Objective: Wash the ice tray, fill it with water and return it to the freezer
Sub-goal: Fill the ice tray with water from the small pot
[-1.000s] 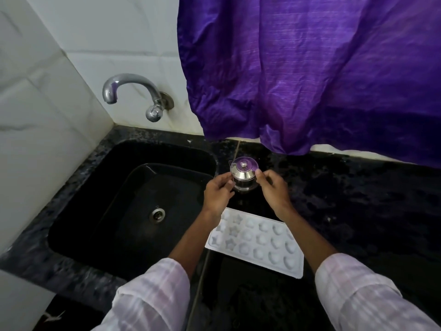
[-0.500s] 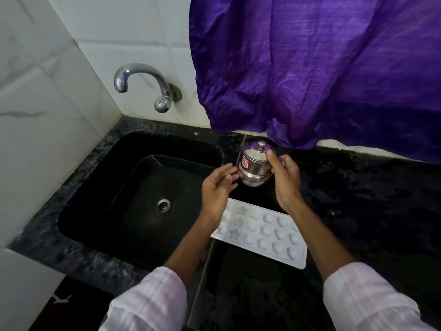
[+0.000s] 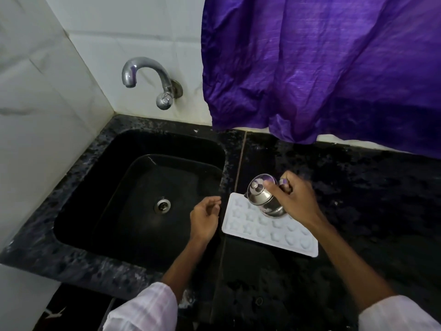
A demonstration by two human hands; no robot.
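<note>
Nearest the camera, two pale sleeves [image 3: 143,309] frame the shot. The left grip [image 3: 205,220] hovers over the sink's right rim, fingers loosely curled and holding nothing. It looks ready to steady the tray or take it.

Just beside it the ice tray [image 3: 274,236] lies flat on the black desk [image 3: 370,211], its short end close to the sink-side edge. That placement likely keeps it within easy reach of the water. It's white, with its moulds facing up in rows of stars, hearts and rounded shapes. Whether any water sits in them can't be told.

Above the tray's far left corner, the right grip [image 3: 294,201] is clasped round a small steel pot [image 3: 263,199], lid on and tilted toward the sink. It's probably being lifted clear of the tray, or brought over it to pour.

Further back the black sink [image 3: 167,144] shows its drain. No stream is visible at the tap [image 3: 148,78] on the tiled wall, and a purple cloth [image 3: 310,68] hangs over the desk's far edge.
</note>
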